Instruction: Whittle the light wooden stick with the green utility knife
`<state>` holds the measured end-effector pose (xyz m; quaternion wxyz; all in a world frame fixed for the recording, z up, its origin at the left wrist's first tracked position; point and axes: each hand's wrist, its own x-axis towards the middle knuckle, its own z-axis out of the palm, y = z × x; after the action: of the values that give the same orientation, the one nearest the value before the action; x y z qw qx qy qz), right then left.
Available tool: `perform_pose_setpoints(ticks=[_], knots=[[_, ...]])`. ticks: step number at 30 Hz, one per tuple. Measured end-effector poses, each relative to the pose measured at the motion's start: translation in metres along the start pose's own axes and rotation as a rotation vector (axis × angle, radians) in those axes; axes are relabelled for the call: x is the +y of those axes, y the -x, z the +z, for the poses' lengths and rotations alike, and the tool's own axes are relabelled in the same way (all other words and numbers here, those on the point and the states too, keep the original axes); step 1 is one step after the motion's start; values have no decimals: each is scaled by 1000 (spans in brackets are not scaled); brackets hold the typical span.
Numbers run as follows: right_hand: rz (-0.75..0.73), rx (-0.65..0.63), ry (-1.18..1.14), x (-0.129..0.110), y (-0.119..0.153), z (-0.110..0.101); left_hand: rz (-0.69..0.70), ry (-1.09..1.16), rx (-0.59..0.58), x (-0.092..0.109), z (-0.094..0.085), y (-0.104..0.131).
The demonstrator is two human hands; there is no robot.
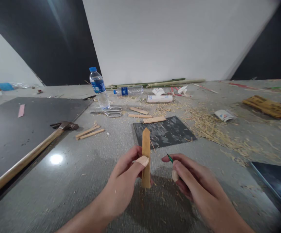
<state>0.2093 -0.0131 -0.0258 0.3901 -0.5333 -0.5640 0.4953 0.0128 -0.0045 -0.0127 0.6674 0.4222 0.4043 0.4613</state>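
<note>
My left hand (128,178) is closed around a flat bamboo strip (146,145) and holds it upright, its pointed end at the top. A beige wrap covers the tip of my left thumb, which presses on the strip's face. My right hand (193,181) is to the right, apart from the strip, pinching a slim green pointed tool (170,158); most of the tool is hidden in the fingers. There is a beige wrap on a right finger too. Beyond the strip lies a black mat (176,129), with a short wooden strip (155,119) across its far edge.
A hammer (62,126) lies at left by a dark board (33,129). Scissors (112,112), an upright water bottle (99,87) and a lying bottle (129,90) stand further back. Shavings (210,126) spread right of the mat; a phone-like dark slab (274,178) lies near right.
</note>
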Motion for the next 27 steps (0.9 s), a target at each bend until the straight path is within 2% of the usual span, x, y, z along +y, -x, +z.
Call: perform_pose_setpoints(ticks=[4, 12, 20, 27], knots=[[-21, 23, 16, 0, 4, 1, -19, -23, -18, 0, 1, 2], [-150, 20, 89, -2, 5, 1, -124, 234, -76, -5, -2, -2], [-229, 39, 251, 0, 6, 1, -159, 245, -70, -2, 0, -1], [-189, 47, 255, -2, 6, 0, -208, 229, -57, 0, 3, -2]])
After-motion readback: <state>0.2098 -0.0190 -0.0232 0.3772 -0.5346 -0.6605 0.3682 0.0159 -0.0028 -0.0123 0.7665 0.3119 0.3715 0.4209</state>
